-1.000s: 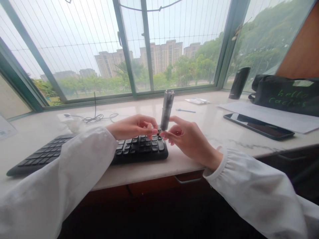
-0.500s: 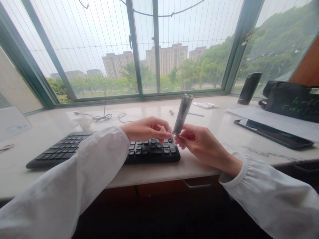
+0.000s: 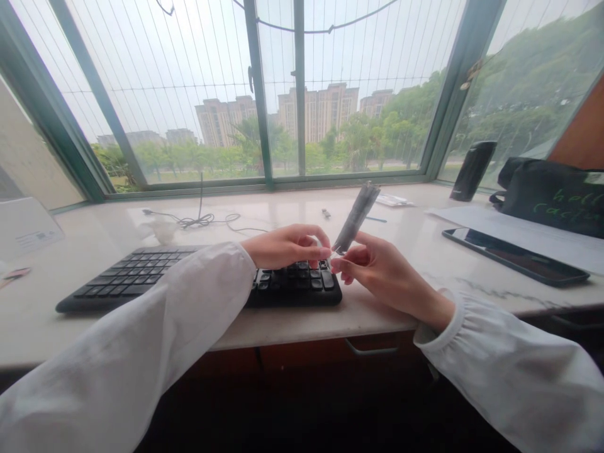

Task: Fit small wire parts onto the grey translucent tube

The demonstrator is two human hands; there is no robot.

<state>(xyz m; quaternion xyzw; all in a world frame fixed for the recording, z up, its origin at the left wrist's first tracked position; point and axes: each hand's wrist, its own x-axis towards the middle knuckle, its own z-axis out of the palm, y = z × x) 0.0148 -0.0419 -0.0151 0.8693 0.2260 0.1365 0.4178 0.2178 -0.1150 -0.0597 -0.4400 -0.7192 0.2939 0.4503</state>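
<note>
In front of me, both hands meet above the right end of a black keyboard (image 3: pixel 297 297). My right hand (image 3: pixel 377 267) is closed with thumb and fingers pinched at the lower end of a long dark grey piece (image 3: pixel 356 219), which leans up and to the right; motion blur hides its exact kind. My left hand (image 3: pixel 295 245) is closed too, thumb against index finger, at a thin whitish bit (image 3: pixel 335 253) between the two sets of fingertips. What that bit is, I cannot make out. Part of the keyboard lies hidden under my left sleeve.
A phone (image 3: pixel 514 257) lies at the right by white paper (image 3: pixel 533 229), a black bag (image 3: pixel 552 195) and a black cylinder (image 3: pixel 473 170). Farther back are a coiled cable (image 3: pixel 201 220), a small metal plug (image 3: pixel 326 214) and a thin blue stick (image 3: pixel 376 219). Windows stand behind.
The dark grey piece has tilted farther to the right. My left hand has shifted slightly to the right and stays close to the right one.
</note>
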